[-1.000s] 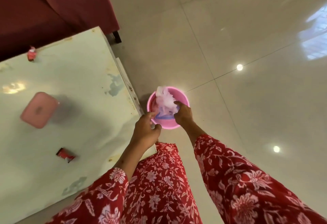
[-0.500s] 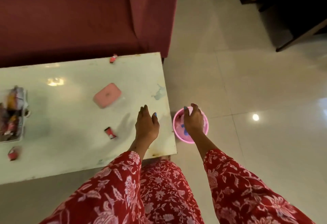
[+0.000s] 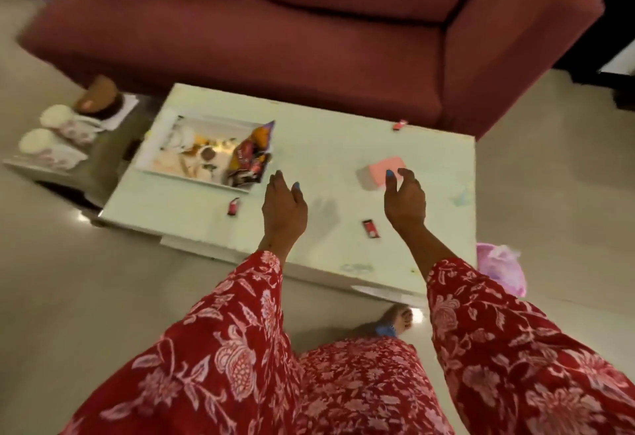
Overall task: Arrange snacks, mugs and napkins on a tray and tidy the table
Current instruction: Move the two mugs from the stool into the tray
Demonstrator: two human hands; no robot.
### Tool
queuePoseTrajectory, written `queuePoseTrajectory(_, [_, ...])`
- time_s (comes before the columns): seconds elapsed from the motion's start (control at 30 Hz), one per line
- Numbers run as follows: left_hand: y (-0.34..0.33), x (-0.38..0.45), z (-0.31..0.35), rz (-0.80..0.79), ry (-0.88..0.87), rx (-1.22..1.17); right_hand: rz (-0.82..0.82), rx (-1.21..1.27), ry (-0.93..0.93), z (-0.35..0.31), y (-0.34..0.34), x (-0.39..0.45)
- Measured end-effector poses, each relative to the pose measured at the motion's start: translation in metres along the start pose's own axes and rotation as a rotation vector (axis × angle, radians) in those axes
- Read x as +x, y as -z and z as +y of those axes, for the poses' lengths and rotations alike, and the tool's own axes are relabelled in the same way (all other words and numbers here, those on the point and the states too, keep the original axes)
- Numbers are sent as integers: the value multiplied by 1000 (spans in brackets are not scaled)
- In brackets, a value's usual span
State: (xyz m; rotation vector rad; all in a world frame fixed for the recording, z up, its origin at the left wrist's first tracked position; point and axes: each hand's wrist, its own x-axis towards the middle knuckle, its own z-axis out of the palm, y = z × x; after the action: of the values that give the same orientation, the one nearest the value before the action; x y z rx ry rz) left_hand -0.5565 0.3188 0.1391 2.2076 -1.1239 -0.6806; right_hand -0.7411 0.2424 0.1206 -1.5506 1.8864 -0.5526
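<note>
Beyond the fingertips, a maroon sofa (image 3: 309,32) fills the far side, far more of it showing than half a second ago, when only one arm and part of the seat were visible. Under both hands lies the pale table (image 3: 330,146), now seen nearly whole. Ahead and left of the left fingers sits the tray (image 3: 165,132), which earlier was cut off at the frame's edge; it holds snack packets (image 3: 247,156) and pale items too blurred to name. Any print on the packets is unreadable. Farther left, off the table, two mugs (image 3: 55,132) rest on a lower stand (image 3: 113,146).

Right of the right wrist, on the floor beside the table corner, is the pink tub (image 3: 501,266); the right hand (image 3: 405,204) was over it before and has since come over the table. Its fingers are spread and curved, holding nothing, tips just short of the pink lid (image 3: 385,168). The left hand (image 3: 283,211) hovers with fingers loosely extended, also empty.

Small red wrappers lie around: one (image 3: 371,229) between the hands, nearer the right wrist; one (image 3: 233,206) left of the left hand; one (image 3: 400,124) at the far table edge beyond the right fingers. Their lettering cannot be read.
</note>
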Motion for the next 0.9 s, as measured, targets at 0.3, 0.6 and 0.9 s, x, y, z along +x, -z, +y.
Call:
queuePoseTrajectory(0.3, [114,40,-91,163,8,-57,-121,-14,214,-129,-102,-42])
queuePoseTrajectory(0.6, [171,122,-168,196,214,-102,-292,-116,349,-232,-219,-8])
queuePoseTrajectory(0.9, [240,202,-240,257,408,-86,-499,-146,478,-340,-332,7])
